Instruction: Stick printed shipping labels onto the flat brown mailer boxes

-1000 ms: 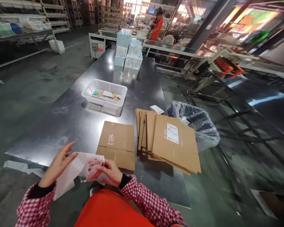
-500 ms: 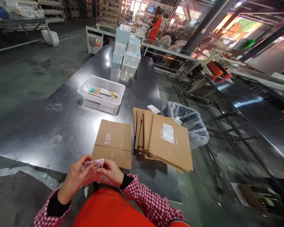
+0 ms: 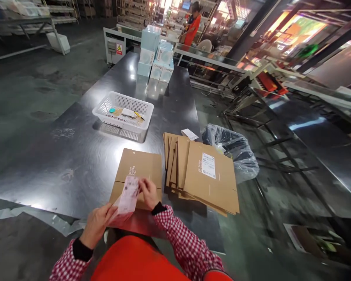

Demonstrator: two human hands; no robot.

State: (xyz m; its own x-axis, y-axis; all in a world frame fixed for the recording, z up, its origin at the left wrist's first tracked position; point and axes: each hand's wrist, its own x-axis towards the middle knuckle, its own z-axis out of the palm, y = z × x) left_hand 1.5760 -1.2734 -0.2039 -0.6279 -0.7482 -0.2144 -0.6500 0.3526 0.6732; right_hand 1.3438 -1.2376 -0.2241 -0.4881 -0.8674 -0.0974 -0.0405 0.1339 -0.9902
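Between my hands is a printed label sheet point(image 3: 128, 197), tinted pink and held over the near part of a flat cardboard box point(image 3: 146, 164). My left hand point(image 3: 97, 223) is closed on the sheet's lower left end. At its upper right edge, my right hand point(image 3: 148, 193) pinches the sheet between thumb and fingers. The sheet covers part of the white print on the cardboard. To the right lies a stack of folded cardboard boxes point(image 3: 193, 156), the top one bearing a white shipping label point(image 3: 208, 165).
A white plastic basket point(image 3: 123, 117) with small items, including a yellow pen, stands on the dark metal table point(image 3: 76, 156). Light-blue product boxes point(image 3: 155, 54) are stacked at the far end. A plastic-lined bin point(image 3: 234, 150) is beyond the right edge. A person point(image 3: 193, 27) in orange stands farther back.
My right hand has moved up and to the right, drawing the label sheet out over the cardboard. My left hand has shifted slightly down, and more of the sheet now shows.
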